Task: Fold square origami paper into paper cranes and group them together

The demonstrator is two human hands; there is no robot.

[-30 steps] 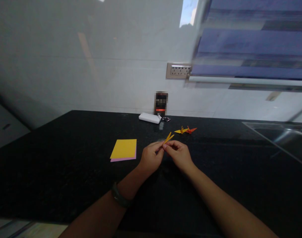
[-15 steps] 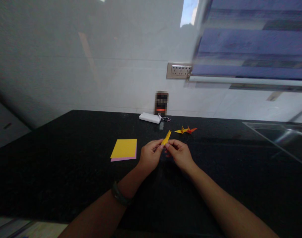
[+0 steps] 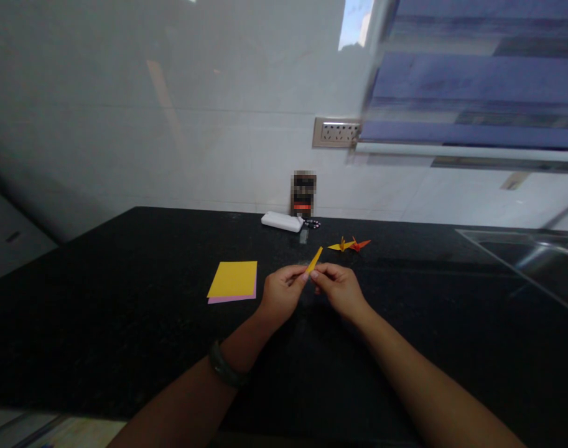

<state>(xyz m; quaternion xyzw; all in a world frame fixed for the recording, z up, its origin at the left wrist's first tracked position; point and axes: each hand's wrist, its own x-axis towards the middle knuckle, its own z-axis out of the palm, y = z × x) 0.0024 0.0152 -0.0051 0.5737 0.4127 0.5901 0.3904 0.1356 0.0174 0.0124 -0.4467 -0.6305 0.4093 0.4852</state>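
A small folded piece of yellow origami paper [image 3: 315, 259] is pinched between my two hands above the dark countertop. My left hand [image 3: 284, 289] grips its lower left side with thumb and fingers. From the other side, my right hand [image 3: 339, 285] pinches its lower end. The narrow tip points up and to the right; the base is hidden by my fingertips. Left of my hands lies a stack of square paper [image 3: 233, 279], yellow on top with a pink edge showing below. A yellow paper crane [image 3: 341, 246] and an orange paper crane [image 3: 359, 246] sit beyond my right hand.
A white power bank [image 3: 282, 221] with a beaded strap [image 3: 312, 223] lies near the wall. Behind it stands a blurred-out upright object [image 3: 303, 193]. A sink edge [image 3: 507, 264] borders the black countertop [image 3: 101, 323] at right. A wall socket [image 3: 337, 132] is above.
The yellow paper's upper end, seen as two separate points before, now shows as one narrow strip. Both hands stay in nearly the same place.
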